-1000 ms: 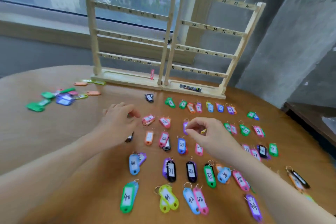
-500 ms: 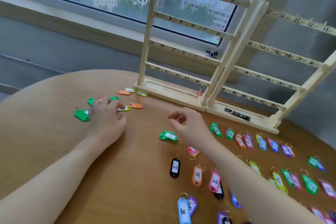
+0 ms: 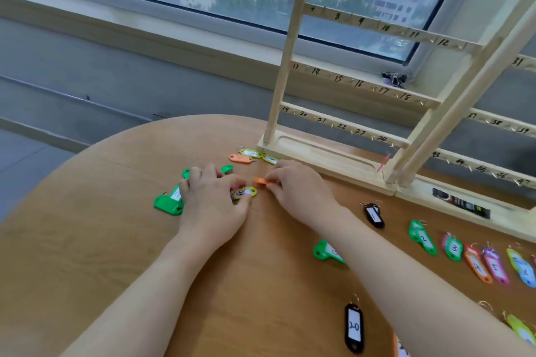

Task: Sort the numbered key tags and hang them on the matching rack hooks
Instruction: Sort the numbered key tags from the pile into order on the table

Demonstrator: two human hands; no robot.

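The left hand (image 3: 213, 200) covers most of the loose tags beneath it, so their numbers cannot be read; only an end of a yellow tag (image 3: 249, 192) shows by its thumb, its label blurred; the orange tag (image 3: 261, 181) at the right hand's (image 3: 300, 187) fingertips shows one end only, its number hidden; the right forearm hides part of a green tag (image 3: 326, 252); far right of the hands, the wooden rack (image 3: 342, 124) is cut off by the top and right edges; a tag at the bottom edge is cropped.
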